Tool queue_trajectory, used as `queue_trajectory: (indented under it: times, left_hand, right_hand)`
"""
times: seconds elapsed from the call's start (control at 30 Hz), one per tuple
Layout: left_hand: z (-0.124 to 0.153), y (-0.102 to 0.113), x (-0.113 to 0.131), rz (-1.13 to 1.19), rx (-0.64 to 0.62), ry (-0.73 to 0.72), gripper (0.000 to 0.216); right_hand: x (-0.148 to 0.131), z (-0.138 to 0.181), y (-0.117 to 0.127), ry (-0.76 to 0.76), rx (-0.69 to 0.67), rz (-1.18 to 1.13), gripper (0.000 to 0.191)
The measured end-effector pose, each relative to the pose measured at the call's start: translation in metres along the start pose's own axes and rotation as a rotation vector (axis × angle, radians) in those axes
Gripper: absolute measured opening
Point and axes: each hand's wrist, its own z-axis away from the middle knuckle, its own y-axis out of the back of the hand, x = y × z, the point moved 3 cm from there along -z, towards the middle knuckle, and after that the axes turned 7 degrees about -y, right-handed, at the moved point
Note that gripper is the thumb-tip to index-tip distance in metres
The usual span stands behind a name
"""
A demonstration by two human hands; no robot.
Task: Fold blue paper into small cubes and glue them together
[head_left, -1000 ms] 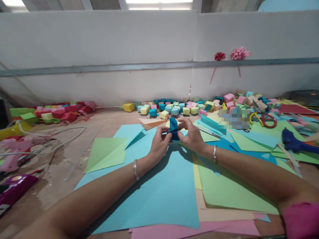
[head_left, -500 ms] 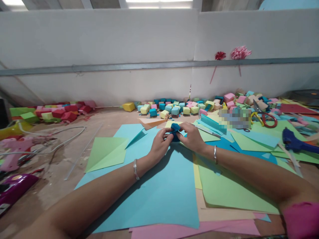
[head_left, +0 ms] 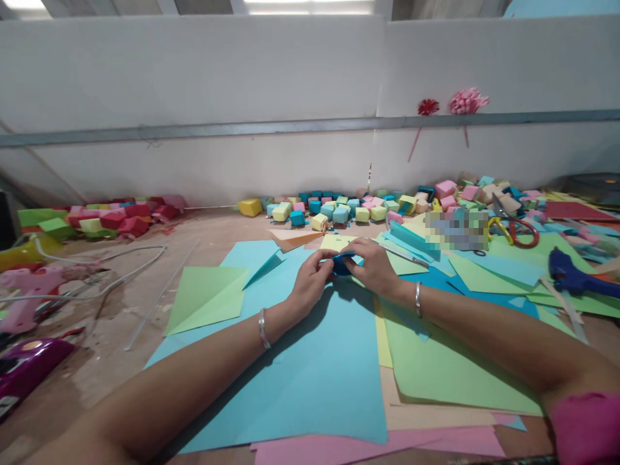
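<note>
A small folded piece of dark blue paper (head_left: 343, 265) is pinched between my two hands, above the far part of a large light blue sheet (head_left: 310, 368). My left hand (head_left: 312, 281) grips its left side with thumb and fingers. On its right side, my right hand (head_left: 372, 266) holds it with the fingers bent over the top. Parts of the blue paper are covered by my fingers, so its full shape is hidden. A folded green sheet (head_left: 208, 300) and a small folded teal piece (head_left: 263, 268) lie left of my hands.
Rows of small coloured paper cubes (head_left: 340, 214) line the wall. Scissors (head_left: 523, 232), a blue glue gun (head_left: 576, 274) and green sheets (head_left: 455, 361) lie on the right. A pink glue gun (head_left: 29, 290), white cord (head_left: 140, 255) and purple tool (head_left: 33, 368) sit left.
The upper flap of the dark blue paper, which stood up between my fingers, is now down, and the piece looks flatter. My hands have barely shifted.
</note>
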Motion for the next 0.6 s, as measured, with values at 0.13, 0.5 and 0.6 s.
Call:
queue_trajectory:
  times: [0.13,0.5,0.6]
  left_hand:
    - [-0.0004,0.0003,-0.0005,0.099,0.027,0.041,0.024]
    - [-0.0064,0.0037,-0.0015,0.315,-0.013,0.194,0.029]
    - [-0.0050,0.0005,0.0006,0.395,-0.037,0.180,0.028]
  right_hand:
    - [0.0000,-0.0007,0.0015,-0.021,0.014,-0.031,0.010]
    - [-0.0039,-0.0015,0.0035,-0.194,0.002,-0.461,0.009]
    - [-0.0055,-0.0010,0.0043,-0.224,0.026,-0.466,0.009]
